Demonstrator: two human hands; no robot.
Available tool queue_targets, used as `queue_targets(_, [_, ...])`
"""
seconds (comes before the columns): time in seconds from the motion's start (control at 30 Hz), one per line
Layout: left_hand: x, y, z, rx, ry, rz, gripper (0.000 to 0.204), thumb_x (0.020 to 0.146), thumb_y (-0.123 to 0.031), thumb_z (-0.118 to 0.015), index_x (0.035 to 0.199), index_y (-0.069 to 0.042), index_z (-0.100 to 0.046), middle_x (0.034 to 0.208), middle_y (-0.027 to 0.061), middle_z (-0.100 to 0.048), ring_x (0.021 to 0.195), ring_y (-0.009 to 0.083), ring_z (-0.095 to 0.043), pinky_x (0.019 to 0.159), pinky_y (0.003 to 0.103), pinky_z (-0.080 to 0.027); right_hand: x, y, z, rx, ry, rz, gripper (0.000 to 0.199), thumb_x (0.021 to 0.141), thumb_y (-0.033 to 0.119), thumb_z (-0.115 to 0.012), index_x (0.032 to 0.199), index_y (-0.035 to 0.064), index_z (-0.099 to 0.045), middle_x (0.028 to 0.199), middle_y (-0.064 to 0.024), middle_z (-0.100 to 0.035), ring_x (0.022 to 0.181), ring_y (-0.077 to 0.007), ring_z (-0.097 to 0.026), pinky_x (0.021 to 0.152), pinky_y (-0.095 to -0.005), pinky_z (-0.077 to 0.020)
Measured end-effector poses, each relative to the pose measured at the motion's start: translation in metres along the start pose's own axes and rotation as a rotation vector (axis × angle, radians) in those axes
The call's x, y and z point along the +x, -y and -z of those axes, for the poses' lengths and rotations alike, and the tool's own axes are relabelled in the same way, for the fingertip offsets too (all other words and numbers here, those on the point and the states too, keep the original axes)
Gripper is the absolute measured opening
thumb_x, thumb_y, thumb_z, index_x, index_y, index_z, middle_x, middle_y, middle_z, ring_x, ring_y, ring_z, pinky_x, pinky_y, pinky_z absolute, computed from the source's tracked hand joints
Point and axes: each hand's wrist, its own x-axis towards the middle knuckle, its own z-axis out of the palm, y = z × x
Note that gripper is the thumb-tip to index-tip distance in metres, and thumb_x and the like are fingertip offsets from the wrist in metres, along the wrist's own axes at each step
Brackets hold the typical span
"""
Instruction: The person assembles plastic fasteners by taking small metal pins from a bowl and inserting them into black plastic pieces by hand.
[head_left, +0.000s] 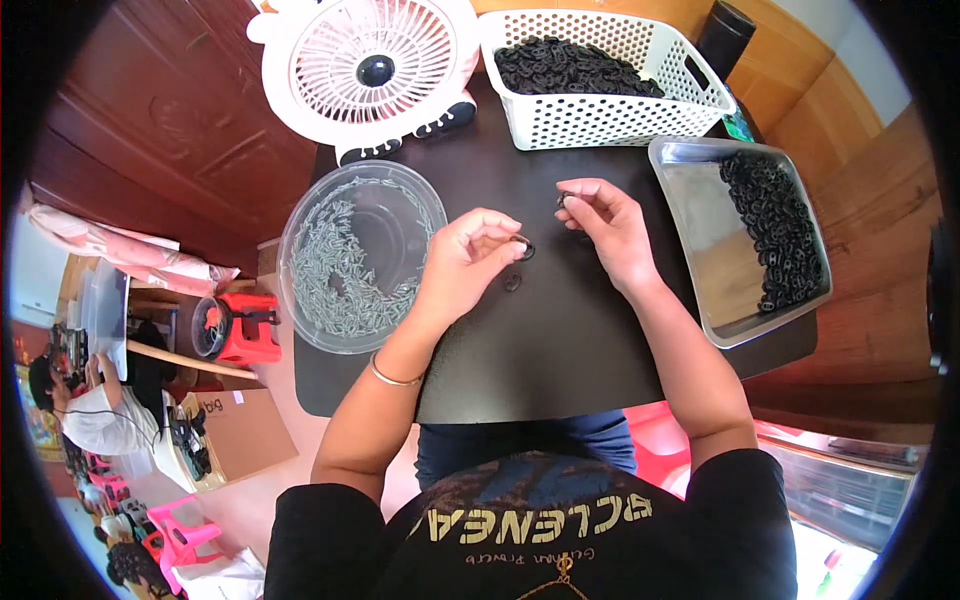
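Observation:
My left hand [468,255] is closed in a pinch above the dark table [560,345], with a small black oval buckle-like piece [527,248] between thumb and fingertips. A similar black piece [513,283] lies on the table just below those fingertips. To the right and a little farther away, my right hand [612,228] pinches another small dark piece [566,200], mostly covered by the fingers, so its kind is unclear. The two hands are apart. Left of my left hand stands a clear round tub [432,200] of small grey-green, pin-like parts.
A steel tray [690,215] at the right holds many black oval pieces, as does a white perforated basket [600,135] at the back. Beside the basket stand a white fan [330,75] and a black cylinder [727,38]. Another person [105,415] sits at far left.

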Motion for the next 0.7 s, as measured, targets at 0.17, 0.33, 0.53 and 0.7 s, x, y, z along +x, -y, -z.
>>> queue_targets(0.17, [0.005, 0.001, 0.002, 0.589, -0.091, -0.199, 0.01, 0.074, 0.0, -0.063, 0.084, -0.002, -0.061, 0.074, 0.0037, -0.061, 0.068, 0.0121, -0.058, 0.059, 0.025, -0.046, 0.005, -0.003, 0.007, -0.086, -0.116, 0.056, 0.015, 0.085, 0.006, -0.053, 0.099, 0.0026, -0.059, 0.084, -0.0004, -0.058, 0.072, -0.0056, -0.053, 0.067, -0.02, -0.0435])
queue_targets(0.33, [0.009, 0.012, 0.005, 1.037, -0.028, -0.459, 0.014, 0.069, -0.007, -0.065, 0.082, -0.005, -0.063, 0.072, 0.0063, -0.055, 0.071, 0.0257, -0.053, 0.064, 0.035, -0.045, 0.008, -0.004, 0.009, -0.095, -0.17, 0.06, 0.015, 0.085, 0.008, -0.054, 0.098, 0.0029, -0.059, 0.083, 0.0002, -0.057, 0.071, -0.0051, -0.051, 0.065, -0.0197, -0.0425])
queue_targets(0.53, [0.02, -0.01, -0.011, 1.037, 0.006, -0.6, 0.016, 0.069, -0.007, -0.066, 0.084, -0.005, -0.063, 0.081, 0.0066, -0.056, 0.076, 0.0253, -0.053, 0.067, 0.034, -0.044, 0.01, -0.006, 0.016, -0.024, -0.337, 0.075, 0.015, 0.086, 0.009, -0.052, 0.099, 0.004, -0.058, 0.083, 0.0011, -0.055, 0.069, -0.0044, -0.048, 0.062, -0.019, -0.0409])
queue_targets(0.7, [0.038, -0.009, -0.039, 1.034, 0.221, -0.653, 0.017, 0.069, -0.008, -0.066, 0.085, -0.004, -0.061, 0.082, 0.0071, -0.056, 0.076, 0.026, -0.054, 0.067, 0.034, -0.045, 0.014, -0.009, 0.021, -0.02, -0.433, 0.19, 0.014, 0.088, 0.009, -0.049, 0.099, 0.0056, -0.056, 0.075, 0.0025, -0.049, 0.063, -0.0038, -0.042, 0.055, -0.0181, -0.037])
